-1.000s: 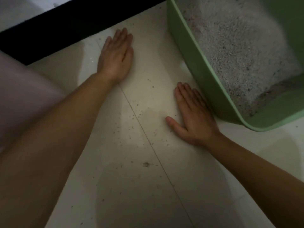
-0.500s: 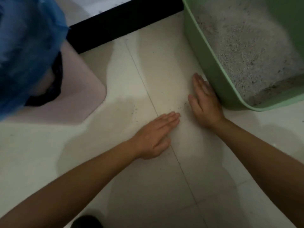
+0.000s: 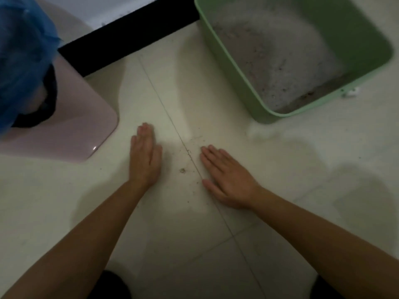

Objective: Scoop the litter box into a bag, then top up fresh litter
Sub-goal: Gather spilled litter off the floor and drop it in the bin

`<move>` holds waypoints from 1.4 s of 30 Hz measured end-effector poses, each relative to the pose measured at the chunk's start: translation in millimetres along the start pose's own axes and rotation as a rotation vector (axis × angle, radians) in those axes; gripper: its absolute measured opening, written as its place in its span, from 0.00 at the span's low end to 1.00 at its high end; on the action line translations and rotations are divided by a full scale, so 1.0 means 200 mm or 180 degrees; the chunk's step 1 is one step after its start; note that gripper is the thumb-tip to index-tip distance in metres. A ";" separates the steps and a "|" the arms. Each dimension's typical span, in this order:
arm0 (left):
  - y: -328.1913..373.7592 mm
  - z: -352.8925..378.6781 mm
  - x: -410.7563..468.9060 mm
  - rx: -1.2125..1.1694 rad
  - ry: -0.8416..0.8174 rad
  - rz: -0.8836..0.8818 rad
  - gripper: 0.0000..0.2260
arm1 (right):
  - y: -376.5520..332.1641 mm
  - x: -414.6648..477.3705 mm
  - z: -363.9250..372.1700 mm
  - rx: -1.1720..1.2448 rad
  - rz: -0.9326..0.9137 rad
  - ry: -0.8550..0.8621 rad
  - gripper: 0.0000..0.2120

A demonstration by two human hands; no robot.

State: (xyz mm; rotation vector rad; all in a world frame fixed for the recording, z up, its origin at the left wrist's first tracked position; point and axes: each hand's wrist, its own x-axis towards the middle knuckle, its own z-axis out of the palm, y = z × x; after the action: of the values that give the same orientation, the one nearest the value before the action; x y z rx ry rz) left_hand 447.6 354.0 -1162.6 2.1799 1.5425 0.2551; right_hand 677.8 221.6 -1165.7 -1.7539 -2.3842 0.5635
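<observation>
As I knelt over it, the pale tiled floor (image 3: 323, 190) filled nearly the whole view, with one grout line (image 3: 164, 104) running from the far wall down between my forearms. The green litter box (image 3: 228, 59) stood at the far right on the floor, well apart from both hands; grey-white litter (image 3: 280, 57) lay inside it, darker and thinner along the near wall. At the far left lay a flat pink piece with rounded corners (image 3: 71, 134); the blue bag (image 3: 21, 61) bulged over its far part, with something black (image 3: 47, 100) showing at the bag's edge, though I could not tell what it was. A black strip (image 3: 129, 39) ran along the foot of the wall between the pink piece and the litter box.

My right hand (image 3: 228, 180) lay palm down on the floor just right of the grout line, fingers straight and slightly spread, pointing away and to the left, holding nothing; my left hand (image 3: 145, 160) lay palm down just left of the line, near the pink piece's corner, fingers straight and close together, pointing away from me, also holding nothing. Between the two hands, scattered grains (image 3: 183, 170) speckled the floor along the grout line; a small white clip (image 3: 350, 92) sat at the litter box's right near edge.
</observation>
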 end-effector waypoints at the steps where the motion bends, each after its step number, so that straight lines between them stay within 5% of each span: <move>1: 0.10 0.05 0.03 -0.0054 -0.0128 0.0226 0.31 | 0.00 -0.05 -0.01 0.0108 0.0045 0.0137 0.30; 7: 0.56 0.26 0.03 -0.0369 -0.0768 0.1384 0.29 | 0.38 -0.36 -0.15 0.0480 0.1965 0.1753 0.24; 11: 0.67 0.30 -0.03 -0.0576 -0.1008 0.1981 0.27 | 0.75 -0.54 -0.35 0.0264 0.3029 0.1504 0.33; 15: 0.60 0.22 -0.09 -0.0843 -0.0585 0.1675 0.28 | 0.99 -0.59 -0.41 0.0460 0.3640 0.1038 0.41; 21: 0.09 0.04 -0.17 -0.0533 0.0185 0.0537 0.28 | 0.72 -0.34 -0.27 -0.0174 0.2579 0.0489 0.39; 25: -0.17 -0.05 -0.24 0.0129 0.0173 -0.0043 0.30 | 0.36 -0.19 -0.14 -0.0140 0.2104 0.0304 0.39; 32: 0.16 0.14 -0.22 0.0223 -0.0294 0.0475 0.31 | 0.07 -0.16 -0.02 -0.0098 0.0845 -0.0107 0.34; 36: 0.48 0.24 -0.24 -0.0440 -0.0631 0.0895 0.30 | 0.14 -0.21 -0.06 0.0104 0.0634 -0.0017 0.31; 42: 0.22 0.04 -0.30 -0.0669 0.0368 0.0065 0.29 | 0.25 -0.16 -0.09 -0.0075 0.1009 0.0207 0.33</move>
State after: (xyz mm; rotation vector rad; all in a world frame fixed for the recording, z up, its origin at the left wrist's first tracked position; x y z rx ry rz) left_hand 466.4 283.6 -1142.9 2.0479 1.4813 0.5337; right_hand 737.3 207.8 -1164.0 -2.1428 -2.0910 0.5056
